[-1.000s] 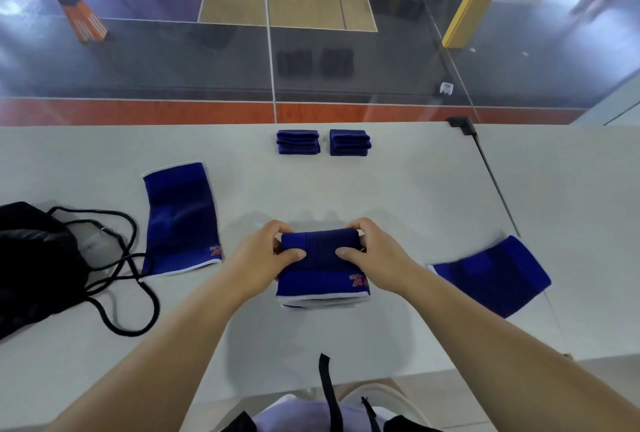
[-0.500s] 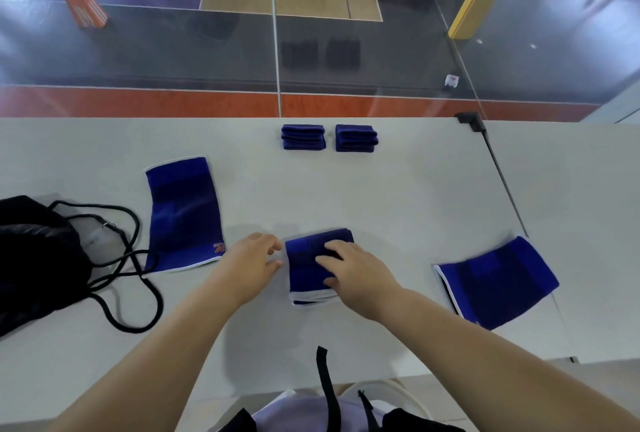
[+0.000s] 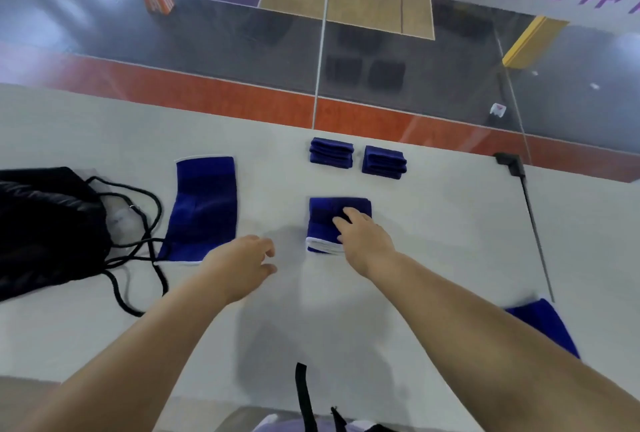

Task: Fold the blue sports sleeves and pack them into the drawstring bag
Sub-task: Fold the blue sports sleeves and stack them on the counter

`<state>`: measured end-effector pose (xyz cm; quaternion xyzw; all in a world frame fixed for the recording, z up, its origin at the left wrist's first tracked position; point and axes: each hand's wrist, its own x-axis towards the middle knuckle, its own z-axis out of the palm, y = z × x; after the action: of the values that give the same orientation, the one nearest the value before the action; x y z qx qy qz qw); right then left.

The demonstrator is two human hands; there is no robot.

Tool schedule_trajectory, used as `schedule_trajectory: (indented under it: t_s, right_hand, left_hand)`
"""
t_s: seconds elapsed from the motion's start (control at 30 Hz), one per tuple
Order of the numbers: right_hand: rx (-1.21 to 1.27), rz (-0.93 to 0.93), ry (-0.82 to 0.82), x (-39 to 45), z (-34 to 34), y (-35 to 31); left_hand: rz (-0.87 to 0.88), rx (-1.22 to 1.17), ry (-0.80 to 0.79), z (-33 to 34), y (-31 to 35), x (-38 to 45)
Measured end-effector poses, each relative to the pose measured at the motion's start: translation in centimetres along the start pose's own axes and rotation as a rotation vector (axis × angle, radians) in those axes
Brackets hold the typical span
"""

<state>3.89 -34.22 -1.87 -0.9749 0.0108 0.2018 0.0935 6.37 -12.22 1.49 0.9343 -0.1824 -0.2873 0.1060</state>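
Far left there's the black drawstring bag (image 3: 41, 223) lying slumped on the white table (image 3: 433, 241), with its black cord (image 3: 145, 251) looping out loose across the tabletop to the right of it. The cord runs right up to the bottom edge of a flat blue sleeve (image 3: 202, 210), which is lying unfolded, white trim at both ends, long way pointing away from the person.

Next over is the left hand (image 3: 242, 265). It's just beside the bottom right corner of that flat sleeve, over the bare table, fingers loosely relaxed and not holding anything. Can't tell if it's actually touching the surface or hanging just above it.

Middle of the table is a folded sleeve (image 3: 325, 220), doubled over with the white edges stacked at the near end. The right hand (image 3: 363, 241) is laid on top of it, fingers (image 3: 349, 215) fairly straight and pressing down on the right half, not curled round it.

Further back, near the far edge of the table, two folded stacks (image 3: 331, 153) (image 3: 383, 162) of blue sleeves sit side by side with a small gap between them.

Over on the right, near the table's edge, another blue sleeve (image 3: 540, 324) lies flat, partly hidden behind the right forearm.
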Motion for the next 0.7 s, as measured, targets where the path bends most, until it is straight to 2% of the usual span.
schedule_trajectory:
  t_s: [0.33, 0.47, 0.6, 0.7]
  right_hand:
    - [-0.032, -0.058, -0.019, 4.2, -3.0, 1.8]
    - [0.008, -0.083, 0.148, 3.4, -3.7, 1.9]
    - [0.129, -0.17, 0.286, 1.4, -3.5, 1.9]
    - [0.154, -0.2, 0.298, -0.6, -2.6, 1.5]
  left_hand:
    - [-0.187, -0.082, 0.033, -0.3, 0.4, -0.4]
    - [-0.219, -0.147, 0.135, 0.9, -0.6, -1.0]
    - [-0.263, -0.064, 0.258, 1.6, -2.1, -1.5]
    - [-0.3, -0.036, 0.159, 2.1, -3.4, -1.8]
